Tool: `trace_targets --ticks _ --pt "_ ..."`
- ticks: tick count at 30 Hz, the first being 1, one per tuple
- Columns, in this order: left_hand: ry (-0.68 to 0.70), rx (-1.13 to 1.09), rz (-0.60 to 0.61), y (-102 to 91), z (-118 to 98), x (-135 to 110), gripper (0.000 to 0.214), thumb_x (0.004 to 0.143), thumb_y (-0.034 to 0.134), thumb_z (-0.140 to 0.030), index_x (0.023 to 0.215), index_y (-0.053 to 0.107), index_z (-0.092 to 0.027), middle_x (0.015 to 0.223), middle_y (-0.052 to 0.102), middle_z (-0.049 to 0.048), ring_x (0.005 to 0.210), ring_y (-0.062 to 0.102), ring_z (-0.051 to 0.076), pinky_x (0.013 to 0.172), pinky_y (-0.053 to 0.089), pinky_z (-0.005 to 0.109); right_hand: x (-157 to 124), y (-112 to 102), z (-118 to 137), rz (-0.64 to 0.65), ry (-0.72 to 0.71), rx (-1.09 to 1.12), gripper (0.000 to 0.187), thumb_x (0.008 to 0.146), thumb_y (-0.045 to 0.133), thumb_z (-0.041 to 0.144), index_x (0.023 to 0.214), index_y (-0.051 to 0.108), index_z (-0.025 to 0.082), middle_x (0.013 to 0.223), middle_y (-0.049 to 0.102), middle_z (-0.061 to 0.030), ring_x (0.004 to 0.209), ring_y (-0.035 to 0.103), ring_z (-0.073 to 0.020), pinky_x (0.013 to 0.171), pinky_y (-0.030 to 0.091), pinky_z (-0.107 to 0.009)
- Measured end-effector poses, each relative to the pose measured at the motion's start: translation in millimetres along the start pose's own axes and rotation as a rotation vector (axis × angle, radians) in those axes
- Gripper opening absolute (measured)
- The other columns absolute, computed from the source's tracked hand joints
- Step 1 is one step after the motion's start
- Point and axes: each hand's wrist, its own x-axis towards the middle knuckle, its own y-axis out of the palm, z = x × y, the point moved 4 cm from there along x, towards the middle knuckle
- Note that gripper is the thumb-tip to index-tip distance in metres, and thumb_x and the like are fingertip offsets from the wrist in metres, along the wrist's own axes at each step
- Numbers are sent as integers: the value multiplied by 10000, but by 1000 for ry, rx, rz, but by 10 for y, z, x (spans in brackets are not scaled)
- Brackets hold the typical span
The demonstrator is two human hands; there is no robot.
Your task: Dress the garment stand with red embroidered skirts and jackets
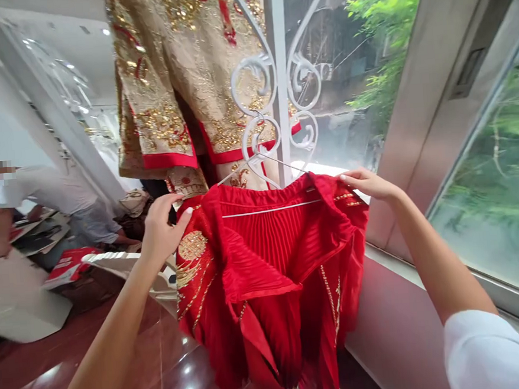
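The red skirt (268, 265) is hanging on a white hanger (269, 208), its waistband running left to right between the two hands. The left hand (162, 231) is pinching the band's left end in a narrow grip; the right hand (365, 184) is closing its grip on the right end, slightly higher. Both are sitting equally near. The hanger's hook is pointing up at the scrolls of the white stand (277, 69), just above; whether it is resting on them I cannot tell. A gold jacket (166, 76) is hanging behind.
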Motion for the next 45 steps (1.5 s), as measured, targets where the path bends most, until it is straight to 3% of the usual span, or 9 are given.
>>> trace_targets --ticks 3,10,16,24,28,32,38,43,45 --pt "178 112 -51 99 -481 146 268 830 503 -316 1034 594 -167 1045 620 100 1037 540 239 955 401 392 -101 -5 -23 -95 -25 -58 519 740 534 644 881 719 179 747 691 -43 715 619 -195 660 500 -308" --pt "406 199 455 1043 -1458 260 239 882 424 -297 915 615 -156 917 641 75 892 560 207 738 449 313 -2 150 265 -291 -293 -175 456 798 543 502 1139 620 209 1136 642 -72 1021 585 -217 873 460 -361" --pt "336 212 304 1323 -1409 -24 280 922 367 -257 907 632 -170 832 641 77 800 529 201 707 403 315 148 493 568 -284 -444 -662 324 829 494 463 762 627 175 788 633 -83 762 553 -196 718 418 -321" --pt "96 -14 229 1482 -1360 -192 267 907 429 -271 833 675 -198 752 672 62 731 539 187 689 401 322 413 210 348 -737 -185 -80 521 798 424 635 506 356 210 466 312 26 474 324 -104 463 255 -255" --pt "101 -12 224 1558 -1447 -184 270 911 424 -266 835 672 -189 784 682 56 717 540 176 706 403 317 481 102 442 -871 -187 -29 497 814 435 618 541 419 203 491 367 10 495 386 -117 456 310 -258" --pt "64 -15 230 1626 -1484 -123 257 907 429 -253 854 670 -179 799 682 69 730 550 185 708 413 326 275 356 569 -943 -274 -256 475 896 346 529 659 567 181 612 539 -38 670 556 -182 615 440 -307" --pt "62 -104 128 1413 -1524 -221 298 919 367 -272 1011 637 -185 973 659 108 970 564 220 876 426 389 -89 734 470 -628 -537 -608 412 922 338 413 1209 567 226 1249 577 -78 1191 489 -245 1012 343 -464" --pt "-181 72 -270 725 -1093 -286 400 852 480 -351 1212 522 -181 1252 498 164 1227 388 312 1044 248 520 -65 196 435 -575 -463 -448 447 877 391 496 1131 640 226 1138 647 -83 1064 557 -249 957 382 -429" --pt "-235 131 -285 510 -824 -176 442 837 487 -395 1215 498 -165 1259 488 161 1219 389 312 1036 259 499 40 30 371 -415 -330 -363 487 828 432 576 1057 675 222 1033 682 -74 982 578 -249 896 413 -393"
